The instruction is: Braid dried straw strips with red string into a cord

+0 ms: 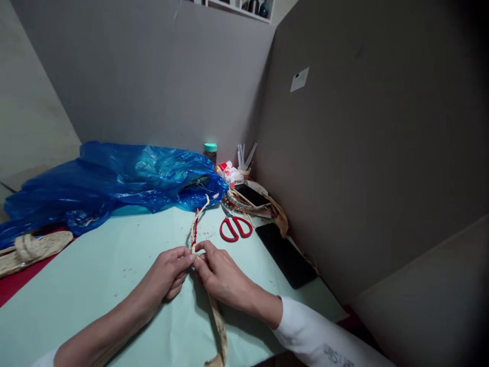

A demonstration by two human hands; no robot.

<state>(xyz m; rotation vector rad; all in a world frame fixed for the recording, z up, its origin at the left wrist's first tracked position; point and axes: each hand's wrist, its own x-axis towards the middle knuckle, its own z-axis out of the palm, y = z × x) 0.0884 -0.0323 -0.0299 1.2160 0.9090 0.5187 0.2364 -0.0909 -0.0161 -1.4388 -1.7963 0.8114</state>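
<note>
My left hand [176,266] pinches the lower end of a thin braided cord [193,229], cream with a red strand, which points up and away over the table. Close against it, my right hand [216,270] also has its thumb and finger closed on the same end. From beneath my right hand a tan flat fibre strip [218,326] hangs toward the table's near edge. The exact contact between the fingertips is partly hidden. Beyond my right hand lie red-handled scissors [236,228], their blades pointing away.
A crumpled blue plastic bag [114,178] spreads along the back. At the right lie a black phone [286,255] and another phone [251,195] on coiled trims. A green-lidded jar [210,151] stands behind. A woven sandal [36,250] rests at left. Grey partitions [164,76] enclose the table.
</note>
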